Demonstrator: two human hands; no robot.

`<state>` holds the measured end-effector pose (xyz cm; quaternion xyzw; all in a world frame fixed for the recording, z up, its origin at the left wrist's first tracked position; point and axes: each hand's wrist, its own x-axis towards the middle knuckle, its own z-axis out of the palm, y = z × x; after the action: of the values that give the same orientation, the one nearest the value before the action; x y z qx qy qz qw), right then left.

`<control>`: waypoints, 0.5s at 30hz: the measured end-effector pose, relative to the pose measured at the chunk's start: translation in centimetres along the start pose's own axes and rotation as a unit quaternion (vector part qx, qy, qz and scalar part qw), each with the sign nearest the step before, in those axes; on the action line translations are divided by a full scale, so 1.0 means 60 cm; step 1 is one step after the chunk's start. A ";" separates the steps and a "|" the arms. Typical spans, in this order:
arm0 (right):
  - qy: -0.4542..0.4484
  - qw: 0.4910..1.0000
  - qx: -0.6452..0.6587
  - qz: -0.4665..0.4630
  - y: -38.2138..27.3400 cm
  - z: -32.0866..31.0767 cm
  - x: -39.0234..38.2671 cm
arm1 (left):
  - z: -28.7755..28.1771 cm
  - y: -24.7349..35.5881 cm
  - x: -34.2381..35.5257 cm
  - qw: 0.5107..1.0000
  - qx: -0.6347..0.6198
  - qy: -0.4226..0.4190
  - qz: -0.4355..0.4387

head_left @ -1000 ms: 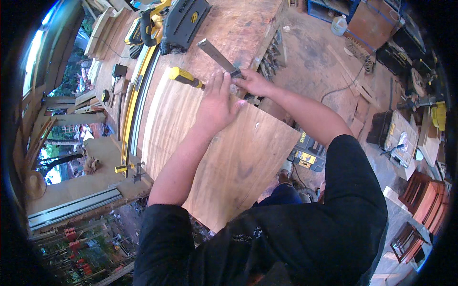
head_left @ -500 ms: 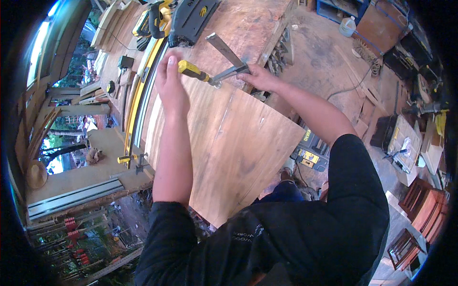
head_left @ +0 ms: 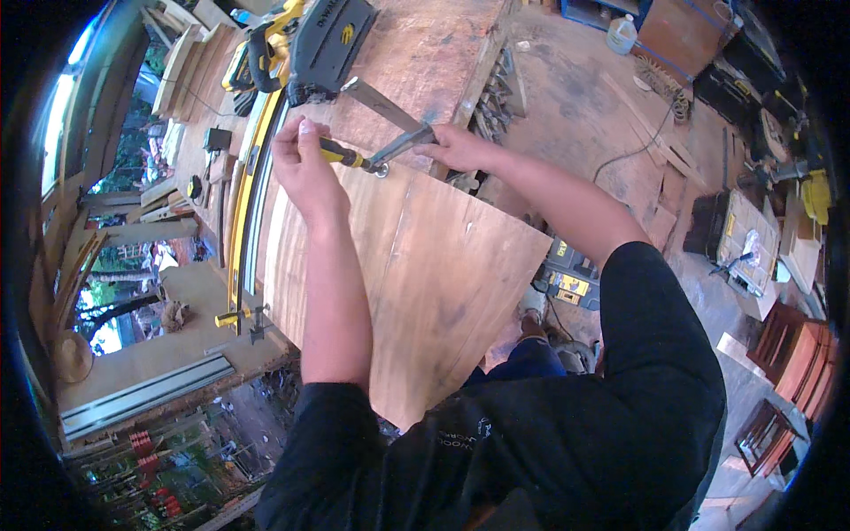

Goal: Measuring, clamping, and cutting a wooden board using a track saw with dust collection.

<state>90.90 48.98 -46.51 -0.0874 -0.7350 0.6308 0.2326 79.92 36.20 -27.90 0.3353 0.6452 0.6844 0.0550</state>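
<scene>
A bar clamp (head_left: pixel 382 104) with a steel bar and a yellow-and-black handle is held above the far edge of a wide wooden panel (head_left: pixel 443 257). My right hand (head_left: pixel 460 148) is closed around the clamp where its bar meets the sliding arm. At the other end, my left hand (head_left: pixel 307 168) has its curled fingers at the tip of the yellow handle, partly covering it. The screw's round pad (head_left: pixel 382 171) shows just over the panel's edge.
Left of the panel lies a long yellow level (head_left: pixel 248 199) beside a metal rail. A yellow-and-black power tool (head_left: pixel 274 53) and a dark case (head_left: pixel 329 44) sit at the far end of the bench. Another yellow-handled clamp (head_left: pixel 232 317) is at the bench's left edge.
My left hand has gone from open beside the handle to curled at its end. The clamp appears slightly further left, along with the whole scene, as the view has shifted.
</scene>
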 end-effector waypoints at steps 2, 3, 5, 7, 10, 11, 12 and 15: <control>0.003 1.000 -0.003 0.008 -0.003 0.000 -0.003 | 0.011 -0.006 -0.007 0.999 0.041 0.001 0.014; 0.000 1.000 -0.003 0.009 -0.006 -0.001 -0.004 | 0.011 -0.008 -0.001 1.000 0.018 0.003 -0.010; -0.003 1.000 -0.004 0.010 -0.011 -0.004 -0.007 | 0.001 -0.012 0.025 0.995 -0.047 -0.069 -0.046; -0.018 0.999 -0.034 0.014 -0.015 -0.007 -0.009 | -0.027 -0.010 0.061 0.958 -0.135 -0.236 -0.096; -0.032 0.999 0.007 0.026 -0.021 -0.007 -0.005 | -0.037 -0.007 0.070 0.867 -0.226 -0.423 -0.134; -0.025 1.000 0.010 0.016 -0.024 -0.007 -0.004 | -0.030 -0.009 0.061 0.914 -0.204 -0.330 -0.114; -0.024 0.999 -0.007 0.036 -0.028 -0.006 -0.004 | -0.021 -0.010 0.044 0.951 -0.176 -0.237 -0.095; -0.008 0.999 0.018 0.043 -0.043 -0.004 -0.009 | 0.009 -0.019 -0.007 0.998 -0.056 -0.003 -0.043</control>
<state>91.92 48.50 -44.13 -0.1095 -0.7212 0.6538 0.2012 80.10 36.63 -29.15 0.3055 0.6198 0.7152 0.1051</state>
